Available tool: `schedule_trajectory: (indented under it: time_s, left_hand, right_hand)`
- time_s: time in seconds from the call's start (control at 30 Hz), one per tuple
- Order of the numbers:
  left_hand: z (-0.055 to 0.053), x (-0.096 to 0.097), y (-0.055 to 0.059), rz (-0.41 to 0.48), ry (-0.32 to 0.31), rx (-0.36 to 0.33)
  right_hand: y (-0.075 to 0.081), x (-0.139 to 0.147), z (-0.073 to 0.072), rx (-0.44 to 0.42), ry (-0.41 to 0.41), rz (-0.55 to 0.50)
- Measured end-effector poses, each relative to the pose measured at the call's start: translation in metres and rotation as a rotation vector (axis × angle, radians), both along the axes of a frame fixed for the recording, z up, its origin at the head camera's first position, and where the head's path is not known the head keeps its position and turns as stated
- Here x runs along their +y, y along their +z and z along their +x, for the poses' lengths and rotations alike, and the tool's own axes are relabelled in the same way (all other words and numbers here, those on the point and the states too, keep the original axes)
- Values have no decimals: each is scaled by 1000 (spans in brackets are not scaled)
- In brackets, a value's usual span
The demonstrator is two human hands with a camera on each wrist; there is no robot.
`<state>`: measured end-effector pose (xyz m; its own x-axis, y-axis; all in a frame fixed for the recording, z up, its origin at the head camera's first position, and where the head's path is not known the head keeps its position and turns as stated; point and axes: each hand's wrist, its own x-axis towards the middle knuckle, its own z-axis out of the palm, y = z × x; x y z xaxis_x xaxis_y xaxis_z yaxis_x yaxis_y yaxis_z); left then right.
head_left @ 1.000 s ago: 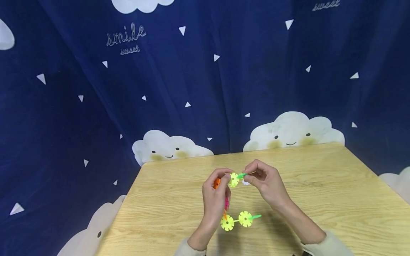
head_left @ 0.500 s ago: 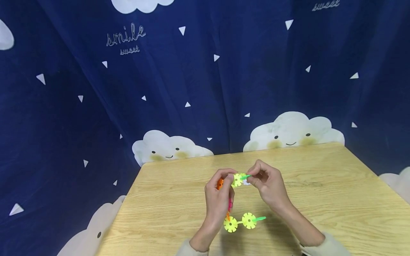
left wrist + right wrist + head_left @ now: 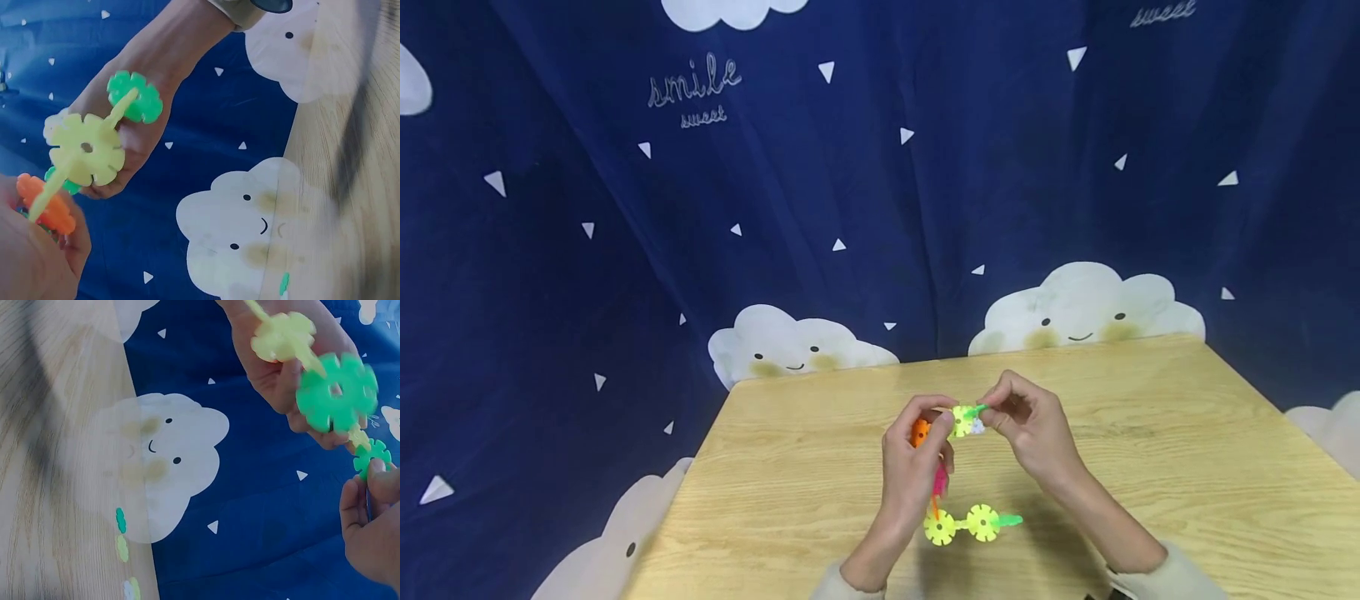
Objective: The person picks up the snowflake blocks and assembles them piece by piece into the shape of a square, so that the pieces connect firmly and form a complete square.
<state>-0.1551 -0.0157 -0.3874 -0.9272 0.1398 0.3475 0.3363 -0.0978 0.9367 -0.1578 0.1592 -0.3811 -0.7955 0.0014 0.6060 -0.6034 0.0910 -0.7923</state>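
In the head view my left hand [image 3: 913,462] grips a linked chain of slotted snowflake discs, with an orange disc [image 3: 921,432] and a pink disc [image 3: 940,479] showing by its fingers. At the upper end, a yellow disc [image 3: 959,422] sticks out past the thumb. My right hand [image 3: 1033,429] pinches a green disc [image 3: 974,412], seen nearly edge-on, right at that yellow disc. In the right wrist view, thumb and fingers close on this green disc [image 3: 372,456]. Below the left hand hang two joined yellow discs [image 3: 982,523] ending in another green disc [image 3: 1009,520].
Wooden table [image 3: 790,475] lies under both hands. Several loose discs rest beyond them, among them a green disc [image 3: 120,520], a yellow disc [image 3: 122,548] and a whitish disc [image 3: 129,590]. A dark blue curtain [image 3: 880,192] with clouds stands behind the table.
Both hands have shifted slightly right, and the hanging chain has moved right with the left hand. The green disc in the right hand stays close against the yellow disc.
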Motion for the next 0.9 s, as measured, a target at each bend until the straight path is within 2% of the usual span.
schedule_trajectory:
  time_s: [0.1, 0.3, 0.57, 0.73, 0.9]
  left_hand:
    - [-1, -5, -1, -20, -29, -9]
    - [-7, -12, 3, -66, -76, 37]
    - [-7, -10, 6, -22, -137, -3]
    - [-7, -8, 6, -2, -123, 8]
    - [-8, -9, 5, 6, -63, -1]
  right_hand:
    - [0, 2, -1, -24, 19, 25]
    - [3, 3, -1, -27, 34, 52]
    - [4, 1, -1, -2, 91, 66]
    - [3, 4, -2, 42, 155, 65]
    - [2, 11, -6, 53, 187, 118]
